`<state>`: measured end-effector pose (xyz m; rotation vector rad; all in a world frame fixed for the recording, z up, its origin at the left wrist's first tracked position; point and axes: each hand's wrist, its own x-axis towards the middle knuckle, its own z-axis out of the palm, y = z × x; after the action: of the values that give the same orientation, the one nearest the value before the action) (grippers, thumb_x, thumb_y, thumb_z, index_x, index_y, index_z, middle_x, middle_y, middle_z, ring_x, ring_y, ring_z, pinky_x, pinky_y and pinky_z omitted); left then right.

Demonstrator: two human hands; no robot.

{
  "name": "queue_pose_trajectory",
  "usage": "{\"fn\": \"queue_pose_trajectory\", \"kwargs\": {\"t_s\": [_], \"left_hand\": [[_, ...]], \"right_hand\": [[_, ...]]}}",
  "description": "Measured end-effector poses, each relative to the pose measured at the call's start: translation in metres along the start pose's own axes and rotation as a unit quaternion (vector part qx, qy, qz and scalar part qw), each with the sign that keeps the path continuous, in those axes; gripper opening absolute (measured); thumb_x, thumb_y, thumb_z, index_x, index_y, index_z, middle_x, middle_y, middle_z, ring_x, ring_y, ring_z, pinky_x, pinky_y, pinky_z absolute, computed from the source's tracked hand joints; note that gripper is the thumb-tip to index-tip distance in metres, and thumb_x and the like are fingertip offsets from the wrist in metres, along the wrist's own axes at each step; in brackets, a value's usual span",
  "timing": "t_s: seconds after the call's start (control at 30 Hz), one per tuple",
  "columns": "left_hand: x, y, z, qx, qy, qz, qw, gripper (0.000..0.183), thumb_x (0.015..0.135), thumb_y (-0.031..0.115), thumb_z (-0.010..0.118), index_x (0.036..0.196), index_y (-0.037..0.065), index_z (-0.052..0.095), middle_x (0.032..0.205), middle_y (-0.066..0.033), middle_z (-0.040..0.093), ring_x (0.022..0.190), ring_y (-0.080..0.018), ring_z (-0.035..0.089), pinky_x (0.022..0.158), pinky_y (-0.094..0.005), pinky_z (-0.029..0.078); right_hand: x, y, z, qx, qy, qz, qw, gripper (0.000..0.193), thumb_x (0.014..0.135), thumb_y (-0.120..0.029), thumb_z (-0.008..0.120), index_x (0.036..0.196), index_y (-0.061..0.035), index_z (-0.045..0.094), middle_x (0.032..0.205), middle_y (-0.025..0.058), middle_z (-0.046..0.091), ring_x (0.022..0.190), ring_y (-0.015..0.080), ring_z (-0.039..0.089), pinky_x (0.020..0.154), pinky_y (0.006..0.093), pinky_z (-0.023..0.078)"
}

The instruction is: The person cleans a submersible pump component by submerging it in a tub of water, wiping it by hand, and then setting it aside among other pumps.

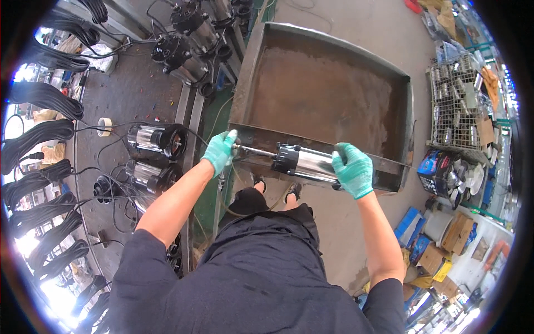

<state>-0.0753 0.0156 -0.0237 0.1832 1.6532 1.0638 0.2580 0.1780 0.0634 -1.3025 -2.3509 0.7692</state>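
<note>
A shiny steel cylinder with a black end fitting, apparently a pump [306, 163], lies sideways in front of me, over the near edge of a metal tray [328, 136]. My right hand [354, 170], in a green glove, is closed around its right end. My left hand [221, 151], gloved the same way, grips the left end of a thin metal rod [257, 151]. That rod reaches to the pump's black end; whether it is fixed there or only touches, I cannot tell. Its far left end is hidden in my fingers. A thin hose hangs below my left hand.
On the left, a dark workbench [128, 94] carries steel pumps [150, 139], a tape roll [104, 127] and loose cables. Coiled black cables [41, 139] line its outer side. More pumps [186, 61] stand behind. To the right are a wire basket [456, 106] of metal parts and several boxes.
</note>
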Motion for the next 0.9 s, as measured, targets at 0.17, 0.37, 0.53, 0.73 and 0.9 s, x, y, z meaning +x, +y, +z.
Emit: {"fn": "queue_pose_trajectory", "kwargs": {"t_s": [0.17, 0.37, 0.53, 0.73, 0.9], "left_hand": [[-0.033, 0.02, 0.003, -0.164, 0.073, 0.069, 0.981, 0.016, 0.102, 0.027, 0.062, 0.095, 0.013, 0.064, 0.071, 0.0008, 0.058, 0.045, -0.007, 0.044, 0.038, -0.0235, 0.034], [-0.093, 0.05, 0.144, -0.378, -0.137, 0.079, 0.912, 0.022, 0.104, 0.029, 0.059, 0.104, 0.008, 0.066, 0.083, -0.006, 0.063, 0.059, -0.0139, 0.054, 0.055, -0.0297, 0.045], [-0.116, 0.037, 0.203, 0.01, -0.123, 0.305, 0.944, 0.029, 0.103, 0.019, 0.059, 0.129, 0.004, 0.06, 0.119, -0.0083, 0.067, 0.105, -0.0166, 0.064, 0.094, -0.031, 0.052], [-0.093, 0.011, 0.107, 0.096, 0.031, 0.279, 0.955, 0.028, 0.101, 0.011, 0.062, 0.128, 0.003, 0.059, 0.117, -0.0068, 0.066, 0.101, -0.0157, 0.064, 0.094, -0.0288, 0.05], [-0.065, -0.045, 0.01, 0.337, 0.193, 0.226, 0.893, 0.029, 0.098, 0.02, 0.066, 0.122, 0.004, 0.065, 0.113, -0.0147, 0.072, 0.101, -0.0237, 0.069, 0.091, -0.0336, 0.053]], "right_hand": [[-0.012, -0.007, -0.009, -0.056, 0.073, -0.182, 0.979, 0.024, 0.08, -0.01, 0.073, 0.103, -0.0044, 0.068, 0.09, 0.0149, 0.067, 0.085, 0.0348, 0.065, 0.079, 0.0435, 0.052], [-0.084, -0.055, 0.012, 0.117, -0.013, -0.087, 0.989, 0.044, 0.085, -0.019, 0.075, 0.124, -0.0047, 0.06, 0.102, 0.0201, 0.069, 0.09, 0.0391, 0.067, 0.079, 0.0476, 0.053], [-0.133, 0.024, -0.032, 0.074, -0.031, 0.108, 0.991, 0.027, 0.095, -0.027, 0.068, 0.113, -0.0094, 0.061, 0.08, 0.0158, 0.071, 0.073, 0.0384, 0.069, 0.066, 0.0479, 0.054], [-0.2, 0.199, -0.096, 0.021, 0.104, 0.334, 0.937, 0.026, 0.095, -0.025, 0.067, 0.108, -0.0044, 0.058, 0.074, 0.0137, 0.066, 0.064, 0.0219, 0.061, 0.064, 0.039, 0.05], [-0.18, 0.29, -0.08, -0.029, 0.081, 0.365, 0.927, 0.028, 0.095, -0.027, 0.067, 0.108, -0.0041, 0.058, 0.082, 0.0177, 0.07, 0.076, 0.0341, 0.067, 0.071, 0.046, 0.052]]}}
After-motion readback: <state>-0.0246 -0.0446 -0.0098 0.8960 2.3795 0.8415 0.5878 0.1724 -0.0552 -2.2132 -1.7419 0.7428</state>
